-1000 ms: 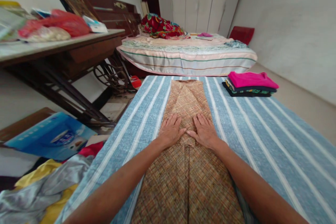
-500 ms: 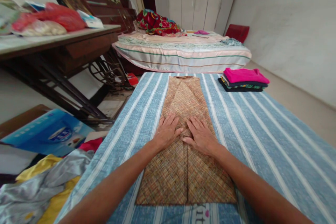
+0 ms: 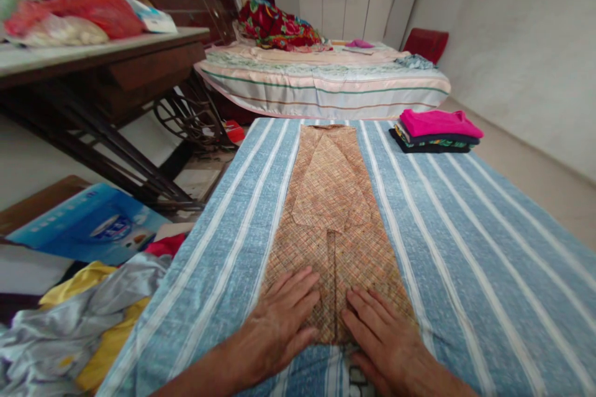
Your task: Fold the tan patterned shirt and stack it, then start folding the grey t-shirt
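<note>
A brown checked garment (image 3: pixel 331 198), folded into a long tapering shape, lies flat on a blue and white striped cloth (image 3: pixel 223 248). A triangular flap shows on its upper half, and a seam or slit runs down the lower middle. My left hand (image 3: pixel 284 316) rests flat on the lower left part, fingers stretched out. Across the slit, my right hand (image 3: pixel 386 335) lies on the lower right part, its fingers also extended. Neither hand grips the fabric. The garment's near corners are partly hidden under my hands.
A stack of folded clothes (image 3: pixel 437 131), pink on top, sits at the far right. Behind is a bed (image 3: pixel 326 90) with a red floral blanket (image 3: pixel 279 28). Leftward stand a sewing machine table (image 3: pixel 139 59), a blue box (image 3: pixel 100 223) and heaped grey and yellow clothes (image 3: pixel 93 316).
Both hands have slid from the garment's middle toward its near end, uncovering the flap's lower edge and the top of the slit. The camera view has tilted slightly downward.
</note>
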Motion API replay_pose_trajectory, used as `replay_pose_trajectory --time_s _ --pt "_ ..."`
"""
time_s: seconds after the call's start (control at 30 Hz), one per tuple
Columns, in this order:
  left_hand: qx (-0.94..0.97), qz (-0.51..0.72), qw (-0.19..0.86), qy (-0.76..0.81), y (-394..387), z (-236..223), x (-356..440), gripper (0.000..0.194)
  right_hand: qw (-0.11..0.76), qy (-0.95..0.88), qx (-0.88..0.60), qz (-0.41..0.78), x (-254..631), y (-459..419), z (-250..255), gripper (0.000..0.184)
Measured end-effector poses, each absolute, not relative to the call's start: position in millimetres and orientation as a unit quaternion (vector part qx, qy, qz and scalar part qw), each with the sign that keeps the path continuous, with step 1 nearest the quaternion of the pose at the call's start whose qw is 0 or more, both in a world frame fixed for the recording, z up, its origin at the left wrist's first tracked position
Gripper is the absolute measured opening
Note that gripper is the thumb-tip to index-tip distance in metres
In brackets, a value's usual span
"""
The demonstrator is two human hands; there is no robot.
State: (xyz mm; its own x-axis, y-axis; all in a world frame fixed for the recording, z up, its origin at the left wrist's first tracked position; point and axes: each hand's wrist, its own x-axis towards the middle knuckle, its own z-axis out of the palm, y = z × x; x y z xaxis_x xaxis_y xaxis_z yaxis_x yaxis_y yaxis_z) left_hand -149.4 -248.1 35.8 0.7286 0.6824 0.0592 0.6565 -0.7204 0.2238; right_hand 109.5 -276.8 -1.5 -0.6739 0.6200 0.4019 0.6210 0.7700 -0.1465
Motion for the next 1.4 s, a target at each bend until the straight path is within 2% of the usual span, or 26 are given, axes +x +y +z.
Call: replay_pose_trajectory --time_s 0.27,0.57,0.7,0.83,0.97,1.1,1.23,1.4 --pt "0.926 0.060 0.076 0.365 -276.4 49.6 -160.8 0.050 0.197 -0.923 -0.331 -0.024 110.4 -284.7 2.1 0.048" --pt "0.926 0.009 0.028 0.378 -290.6 43.5 -158.6 0.072 0.230 -0.908 -0.341 -0.086 97.3 -280.5 -1.7 0.037" --pt "0.923 -0.029 0.024 0.383 -289.2 48.5 -153.7 0.072 0.242 -0.913 -0.310 -0.110 103.5 -274.0 -5.0 0.038" --pt "0.925 -0.030 0.002 0.380 -285.9 32.4 -154.4 0.073 0.242 -0.920 -0.290 -0.102 107.2 -269.7 -9.1 0.035" --pt "0.923 0.007 -0.010 0.384 -284.6 6.6 -158.5 0.065 0.243 -0.924 -0.290 -0.063 106.8 -266.6 -3.3 0.032" --pt "0.923 0.038 -0.022 0.382 -285.0 0.7 -160.0 0.059 0.227 -0.921 -0.317 0.007 105.2 -265.5 3.2 0.034" --pt "0.922 0.079 -0.007 0.379 -281.8 12.8 -159.1 0.055 0.201 -0.913 -0.344 0.084 105.1 -263.7 8.3 0.037" --pt "0.914 0.102 0.073 0.387 -266.4 47.0 -152.8 0.046 0.132 -0.902 -0.358 0.203 106.2 -250.4 34.2 0.027"
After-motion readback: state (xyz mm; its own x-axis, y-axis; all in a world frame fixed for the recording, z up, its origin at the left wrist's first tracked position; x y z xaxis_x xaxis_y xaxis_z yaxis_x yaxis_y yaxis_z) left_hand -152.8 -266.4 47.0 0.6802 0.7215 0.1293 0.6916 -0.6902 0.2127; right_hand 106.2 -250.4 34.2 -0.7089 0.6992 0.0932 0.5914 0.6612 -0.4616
